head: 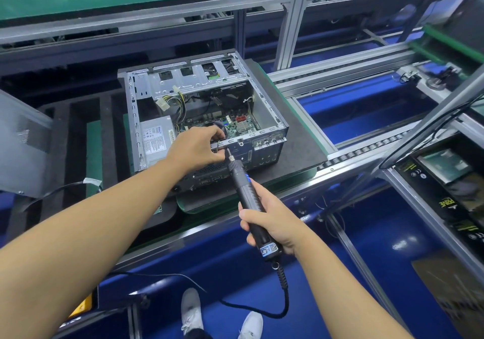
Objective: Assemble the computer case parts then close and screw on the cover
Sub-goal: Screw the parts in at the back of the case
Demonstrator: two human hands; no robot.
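mid-assembly, we judge | computer case (204, 113) lies open on the worktop (301, 152) | our left hand (195, 148) pinches its near rim; right hand (272, 223) grips the screwdriver (248, 197), bit at that rim | cover (25, 139) aside at left, not yet on

Both arms reach forward: left hand (195, 148) grips case rim (263, 131), right hand (273, 220) grips screwdriver (242, 182).

Case (262, 155) is sitting on the mat (301, 150) on the conveyor (366, 152); inside, power supply (154, 142) is lying left of the board (235, 126). Cover (23, 142) is standing well left. Screwdriver (246, 194) is touching the case's near edge from the front.
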